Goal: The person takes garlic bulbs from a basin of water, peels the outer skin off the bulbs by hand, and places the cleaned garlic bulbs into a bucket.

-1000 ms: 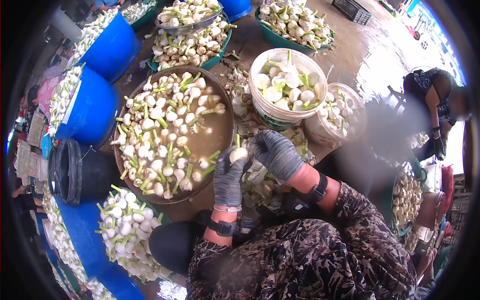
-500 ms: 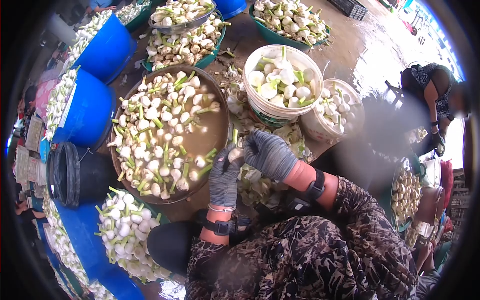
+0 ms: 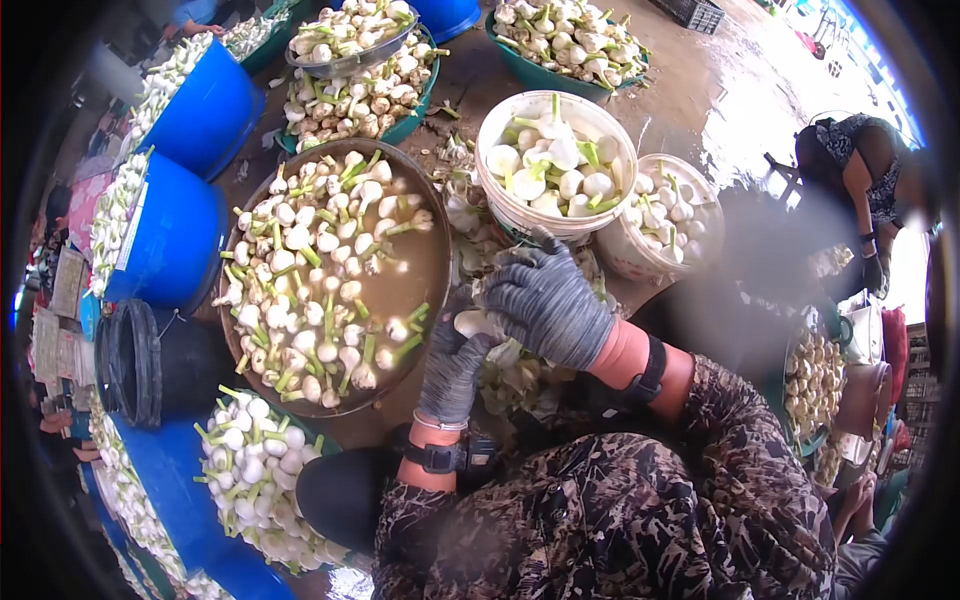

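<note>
A white garlic bulb (image 3: 472,323) is gripped between the thumb and fingers of my left hand (image 3: 450,370), which wears a grey striped knit glove. My right hand (image 3: 555,305), gloved the same way, is close beside the bulb with its fingers apart and bent, partly covering it. Its thumb is hard to make out. Left of my hands, a wide round tub (image 3: 425,300) holds murky water and several floating garlic bulbs. Just beyond my right hand stands a white bucket (image 3: 505,215) of cleaned bulbs. Loose peelings (image 3: 520,380) lie below my hands.
A second white bucket (image 3: 630,250) of garlic stands at the right. Blue tubs (image 3: 175,225) and a black bucket (image 3: 185,350) line the left. Green basins (image 3: 560,85) heaped with garlic sit at the back. Another person (image 3: 860,180) bends over at the right.
My right hand has gone from a closed pinch near the bulb to spread fingers beside and over it. My left hand still holds the bulb, now slightly lower. The view has shifted slightly.
</note>
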`<state>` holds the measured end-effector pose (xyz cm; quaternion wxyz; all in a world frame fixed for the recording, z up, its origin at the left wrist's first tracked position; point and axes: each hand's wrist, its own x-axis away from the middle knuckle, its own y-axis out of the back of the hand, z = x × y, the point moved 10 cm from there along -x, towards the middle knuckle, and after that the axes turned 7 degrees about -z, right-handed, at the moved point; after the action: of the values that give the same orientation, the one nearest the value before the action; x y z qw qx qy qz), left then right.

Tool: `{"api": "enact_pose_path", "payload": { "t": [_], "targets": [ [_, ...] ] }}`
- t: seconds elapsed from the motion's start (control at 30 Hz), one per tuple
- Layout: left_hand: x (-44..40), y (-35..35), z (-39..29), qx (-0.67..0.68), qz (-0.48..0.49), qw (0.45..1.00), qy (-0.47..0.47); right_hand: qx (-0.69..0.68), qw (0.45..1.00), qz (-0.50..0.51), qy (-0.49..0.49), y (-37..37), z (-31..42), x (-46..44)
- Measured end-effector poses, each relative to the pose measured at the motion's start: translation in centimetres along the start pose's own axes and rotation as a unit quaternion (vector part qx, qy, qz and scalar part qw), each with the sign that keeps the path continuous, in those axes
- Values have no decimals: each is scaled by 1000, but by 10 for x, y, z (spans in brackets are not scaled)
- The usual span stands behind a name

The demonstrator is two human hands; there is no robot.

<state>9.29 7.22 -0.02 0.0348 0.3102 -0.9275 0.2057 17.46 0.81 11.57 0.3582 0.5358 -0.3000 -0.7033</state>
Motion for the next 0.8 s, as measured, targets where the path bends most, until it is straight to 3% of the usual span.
{"api": "enact_pose_path", "payload": {
  "t": [0.1,0.17,0.27,0.33,0.47,0.5,0.57,0.7,0.77,0.8],
  "targets": [
    [0,5,5,-113,0,994,9,27,998,64,1,-19,4,6],
    [4,4,-7,-222,11,972,-77,-3,998,63,-8,-23,5,6],
    [6,-1,-8,-246,49,964,-82,-26,995,80,-55,-27,3,10],
    [9,-7,-15,-254,61,961,-89,-112,974,99,-170,-38,-15,20],
    [12,-16,-23,-340,77,927,-140,-197,939,102,-263,-61,-34,37],
    [14,-18,-23,-340,77,927,-140,-197,939,101,-264,-60,-34,38],
    [15,-20,-22,-88,72,992,-56,-121,970,52,-204,-41,-25,30],
    [5,-1,5,-146,19,989,16,-89,981,34,-170,-42,-19,29],
    [10,-14,-25,-339,16,929,-145,-199,920,62,-332,-67,-44,51],
    [12,-14,-26,-346,11,926,-149,-234,902,82,-353,-79,-51,55]
  ]
}}
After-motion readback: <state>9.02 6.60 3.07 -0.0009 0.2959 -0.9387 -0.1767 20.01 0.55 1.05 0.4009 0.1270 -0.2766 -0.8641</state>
